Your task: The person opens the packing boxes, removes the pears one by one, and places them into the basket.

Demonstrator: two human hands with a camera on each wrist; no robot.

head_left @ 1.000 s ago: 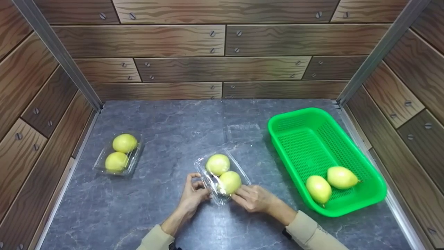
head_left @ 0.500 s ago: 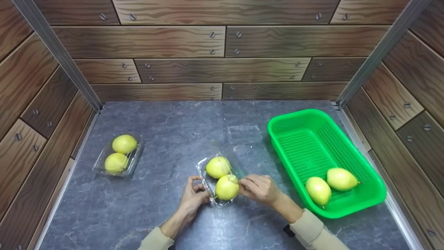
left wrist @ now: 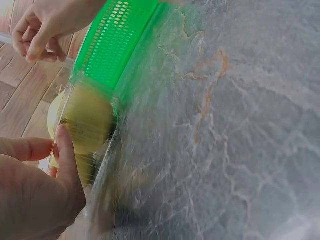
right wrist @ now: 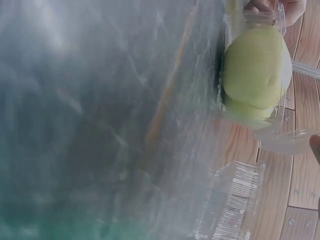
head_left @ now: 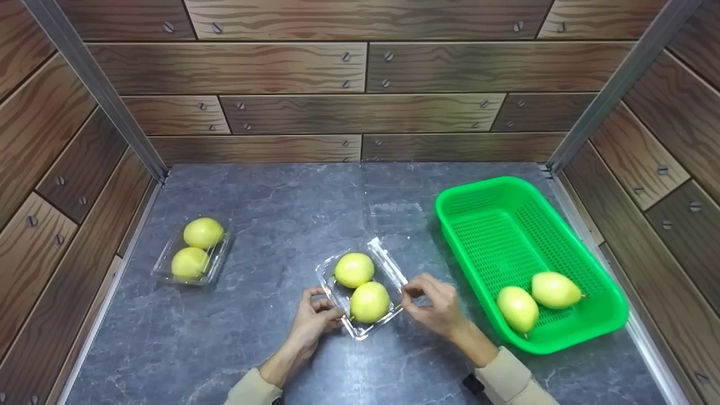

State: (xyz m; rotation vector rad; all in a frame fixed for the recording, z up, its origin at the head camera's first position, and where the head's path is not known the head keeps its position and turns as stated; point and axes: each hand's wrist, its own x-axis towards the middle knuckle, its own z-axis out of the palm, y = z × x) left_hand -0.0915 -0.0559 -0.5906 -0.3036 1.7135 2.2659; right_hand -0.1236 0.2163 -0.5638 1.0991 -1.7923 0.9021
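A clear plastic clamshell container (head_left: 360, 336) lies on the tabletop with two yellow-green pears (head_left: 369, 302) inside. Its lid (head_left: 388, 261) is swung up along the right side. My left hand (head_left: 315, 318) grips the near left rim between thumb and fingers; the left wrist view shows this pinch beside a pear (left wrist: 82, 120). On the other side, my right hand (head_left: 436, 304) pinches the lid's edge. In the right wrist view the raised lid (right wrist: 285, 141) reaches a dark fingertip at the border, and most of that hand is out of frame.
A green basket (head_left: 469, 270) on the right holds two pears (head_left: 517, 309). To the left stands another clear container (head_left: 160, 273) with two pears (head_left: 190, 262). Further back lies a transparent plastic piece (head_left: 394, 208). Wood-patterned walls enclose the table.
My right hand has moved right and slightly up, swinging the lid off the pears to the right side. My left hand has stayed at the left rim.
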